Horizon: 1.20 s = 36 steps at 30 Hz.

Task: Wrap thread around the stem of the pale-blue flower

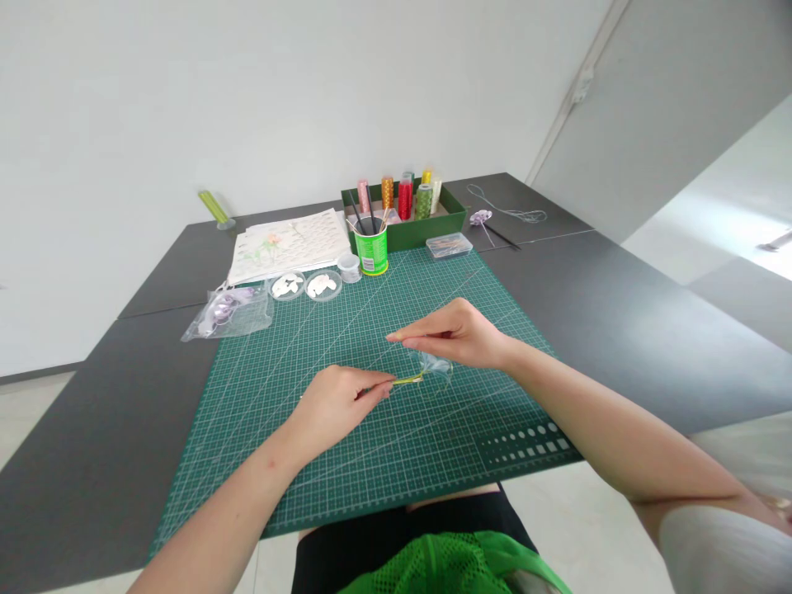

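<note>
Over the cutting mat [297, 346], my left hand [339, 404] pinches a thin yellow-green stem [406, 381] between thumb and fingers. At the stem's right end is a pale blue, sheer flower [436, 365], with fine loose strands around it. My right hand [463, 332] hangs just above the flower and partly covers it. Its fingers are pressed together, pointing left; whatever they pinch, perhaps a fine thread, is too small to make out.
Behind the hands stand a green can of tools [372, 254], a green box [449, 221] with several thread spools, a clear case [449, 245], and two dishes of white pieces [322, 285]. Left are paper sheets [297, 243] and a plastic bag [232, 312]; a purple flower [481, 217] lies right.
</note>
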Available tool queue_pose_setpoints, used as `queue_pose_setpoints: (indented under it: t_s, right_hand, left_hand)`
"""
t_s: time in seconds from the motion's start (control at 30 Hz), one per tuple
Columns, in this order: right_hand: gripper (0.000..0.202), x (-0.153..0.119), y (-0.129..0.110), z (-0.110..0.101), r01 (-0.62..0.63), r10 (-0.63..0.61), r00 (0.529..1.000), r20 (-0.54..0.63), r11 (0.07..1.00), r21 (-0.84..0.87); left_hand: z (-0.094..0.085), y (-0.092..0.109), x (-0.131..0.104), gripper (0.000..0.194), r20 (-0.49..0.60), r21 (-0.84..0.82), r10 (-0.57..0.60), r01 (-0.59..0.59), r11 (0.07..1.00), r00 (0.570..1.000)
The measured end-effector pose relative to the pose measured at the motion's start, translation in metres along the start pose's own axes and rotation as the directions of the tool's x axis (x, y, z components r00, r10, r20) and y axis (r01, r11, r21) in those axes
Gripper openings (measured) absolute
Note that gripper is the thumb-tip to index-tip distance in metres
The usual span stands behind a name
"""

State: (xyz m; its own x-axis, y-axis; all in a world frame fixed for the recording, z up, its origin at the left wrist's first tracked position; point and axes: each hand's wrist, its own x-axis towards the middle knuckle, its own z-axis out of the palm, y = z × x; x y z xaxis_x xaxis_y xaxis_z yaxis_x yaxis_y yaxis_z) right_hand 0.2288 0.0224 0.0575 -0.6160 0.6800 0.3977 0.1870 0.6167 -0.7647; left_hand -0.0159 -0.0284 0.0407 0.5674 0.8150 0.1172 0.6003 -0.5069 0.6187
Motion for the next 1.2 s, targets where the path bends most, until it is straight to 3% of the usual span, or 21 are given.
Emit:
queue_pose_setpoints:
  t_s: [0.17,0.5,0.63,0.97,1.1,1.2]
  right_hand:
    - [0.026,0.001,0.003,0.001,-0.023,0.023,1.0,-0.016,1.0,-0.017]
    - [0.026,-0.001,0.001,-0.001,0.055,-0.055,0.998,-0.02,0.998,-0.015]
    - [0.026,0.001,0.005,0.002,-0.009,0.008,0.999,-0.04,1.0,-0.019]
    - [0.027,0.004,0.019,0.001,-0.178,0.179,0.983,0.03,0.983,-0.042]
    - [0.027,0.006,0.025,0.0,-0.205,0.206,0.977,0.048,0.978,-0.038]
    - [0.028,0.008,0.031,0.0,-0.243,0.244,0.966,0.082,0.97,-0.027]
  left_hand:
    - [0.001,0.0,0.001,0.022,-0.007,0.011,0.03,-0.03,0.999,1.0]
    - [-0.001,0.001,0.0,0.028,0.055,-0.048,-0.052,0.054,0.997,0.997]
    - [0.0,0.0,0.0,0.024,0.045,-0.015,-0.02,0.02,1.0,0.999]
    - [0.003,-0.004,-0.003,0.014,-0.044,0.125,0.125,-0.118,0.985,0.991]
    - [0.006,-0.006,-0.004,0.014,-0.147,0.13,0.171,-0.152,0.98,0.974]
    - [0.006,-0.006,-0.004,0.017,-0.243,0.101,0.142,-0.121,0.988,0.96]
